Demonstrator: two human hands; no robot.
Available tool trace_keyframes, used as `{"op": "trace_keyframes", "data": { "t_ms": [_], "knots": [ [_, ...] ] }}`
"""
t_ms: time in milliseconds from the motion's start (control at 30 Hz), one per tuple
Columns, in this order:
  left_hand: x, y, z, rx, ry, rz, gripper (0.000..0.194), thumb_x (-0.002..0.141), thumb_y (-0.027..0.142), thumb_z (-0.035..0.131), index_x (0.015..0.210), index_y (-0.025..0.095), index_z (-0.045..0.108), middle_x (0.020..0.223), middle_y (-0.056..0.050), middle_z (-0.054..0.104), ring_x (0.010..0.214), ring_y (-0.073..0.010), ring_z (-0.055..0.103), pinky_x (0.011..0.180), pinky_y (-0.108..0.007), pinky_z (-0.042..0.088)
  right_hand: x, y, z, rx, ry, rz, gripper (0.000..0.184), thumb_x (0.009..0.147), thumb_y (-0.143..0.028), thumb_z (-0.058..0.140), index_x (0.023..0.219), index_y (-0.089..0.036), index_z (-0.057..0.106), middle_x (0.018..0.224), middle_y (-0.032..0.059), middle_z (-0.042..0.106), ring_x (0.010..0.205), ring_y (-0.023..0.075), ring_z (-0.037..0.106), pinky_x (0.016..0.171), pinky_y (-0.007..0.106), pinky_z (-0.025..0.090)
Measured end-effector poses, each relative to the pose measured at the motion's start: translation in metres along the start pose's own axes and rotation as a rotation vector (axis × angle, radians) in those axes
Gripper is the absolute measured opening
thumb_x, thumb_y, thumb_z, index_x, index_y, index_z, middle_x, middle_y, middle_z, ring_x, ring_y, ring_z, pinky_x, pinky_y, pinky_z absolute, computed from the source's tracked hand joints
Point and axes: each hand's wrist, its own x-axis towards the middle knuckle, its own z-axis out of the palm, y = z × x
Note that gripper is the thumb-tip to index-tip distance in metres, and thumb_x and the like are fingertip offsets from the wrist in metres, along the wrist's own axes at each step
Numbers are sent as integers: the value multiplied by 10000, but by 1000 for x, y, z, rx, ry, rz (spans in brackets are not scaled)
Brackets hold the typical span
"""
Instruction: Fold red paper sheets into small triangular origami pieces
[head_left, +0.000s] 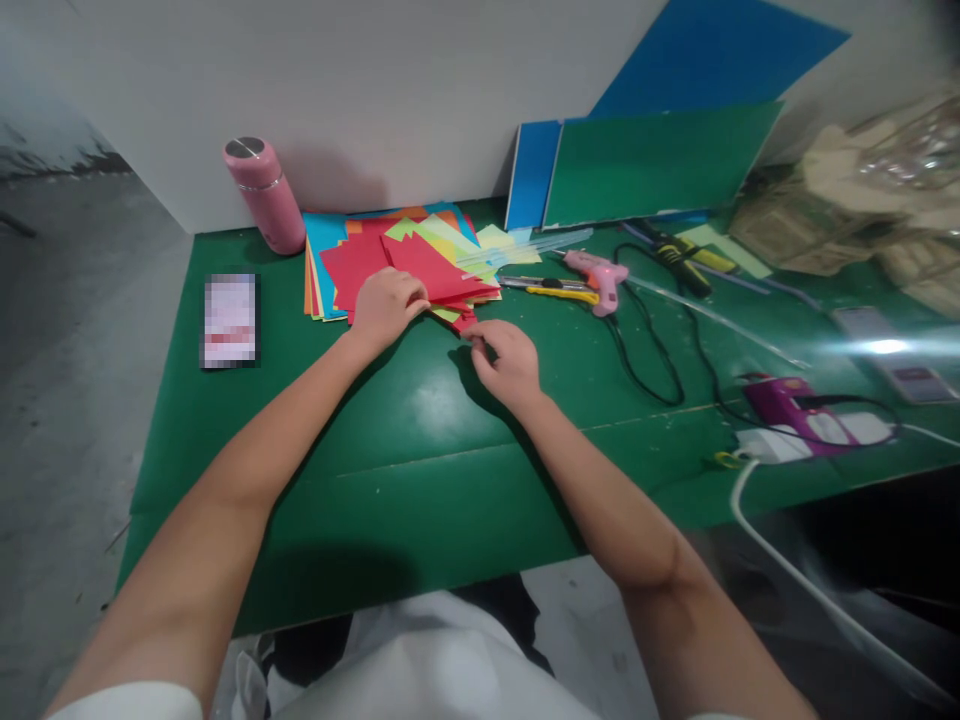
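Note:
A small folded piece of red paper [466, 321] stretches between my two hands, just in front of a pile of coloured sheets. My right hand [510, 362] is closed, pinching its right end between thumb and fingers. At the other end, the curled fingers of my left hand [384, 305] meet the paper's edge; their exact grip is partly hidden. Behind my left hand, loose red sheets [352, 262] lie on top of the pile, with yellow-green paper [435, 240] and blue sheets [321, 235] showing around them.
Right of the papers are a yellow utility knife [562, 291], a pink glue gun [600, 280], clear glue sticks [551, 243] and pliers [684, 262]. A purple device [799, 405] with cords sits farther right. A pink bottle [268, 200] and a blurred-out phone-shaped item [229, 320] are at the left.

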Motion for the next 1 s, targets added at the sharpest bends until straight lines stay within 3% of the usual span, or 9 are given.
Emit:
{"op": "trace_keyframes", "data": {
  "t_ms": [167,267,367,433,500,700,800,900,1000],
  "knots": [
    [-11,17,-18,-285,114,-128,96,855,233,634,786,170,615,892,-51,637,900,-199,581,846,-336,457,0,-2,-1,50,-28,92,336,850,-113,474,1134,-223,616,985,59,735,886,213,684,820,382,545],
    [-19,28,-27,-598,249,-184,85,904,246,581,857,178,560,993,-43,631,908,-149,597,828,-286,493,-1,-6,-1,163,-36,160,486,901,-184,485,1379,-252,431,1097,68,713,896,197,685,846,378,549],
    [-33,40,-33,-989,245,-347,117,948,310,532,912,200,516,997,-17,611,813,-105,608,710,-229,532,-3,-12,0,311,-58,150,682,925,-343,545,1506,-290,192,1269,97,636,986,201,670,889,383,549],
    [-44,46,-35,-1161,219,-475,149,948,349,540,907,215,490,908,12,590,746,-88,599,680,-217,550,-4,-17,2,363,-60,133,838,872,-444,627,1523,-300,119,1340,120,572,1058,229,639,870,394,563],
    [-57,49,-36,-1298,190,-560,174,936,367,555,885,224,470,897,23,576,753,-87,599,677,-210,557,-5,-23,4,373,-10,145,880,818,-488,684,1508,-296,173,1363,140,519,1096,253,605,824,399,580],
    [-98,48,-33,-1569,99,-687,192,893,339,618,861,221,470,901,11,596,732,-91,600,621,-207,535,-6,-29,-4,367,48,180,619,873,-382,620,1431,-290,370,1344,129,470,1115,249,588,840,401,579],
    [-113,46,-30,-1630,85,-812,237,835,320,692,824,206,485,779,24,583,623,-68,560,576,-183,517,-7,-28,-14,239,-45,88,532,875,-296,604,1390,-341,480,1343,97,505,1190,268,556,879,412,561],
    [-121,47,-29,-1595,65,-875,254,801,323,715,807,203,491,731,32,572,600,-74,555,564,-187,515,-9,-26,-18,137,-211,-47,432,903,-237,554,1326,-321,577,1143,74,667,998,228,652,818,379,566],
    [-121,47,-32,-1543,103,-886,197,807,298,659,770,198,493,719,36,551,611,-83,547,588,-205,518,-11,-23,-16,121,-233,-131,344,912,-181,513,1185,-295,689,984,49,744,855,199,684,738,338,565]
  ]
}}
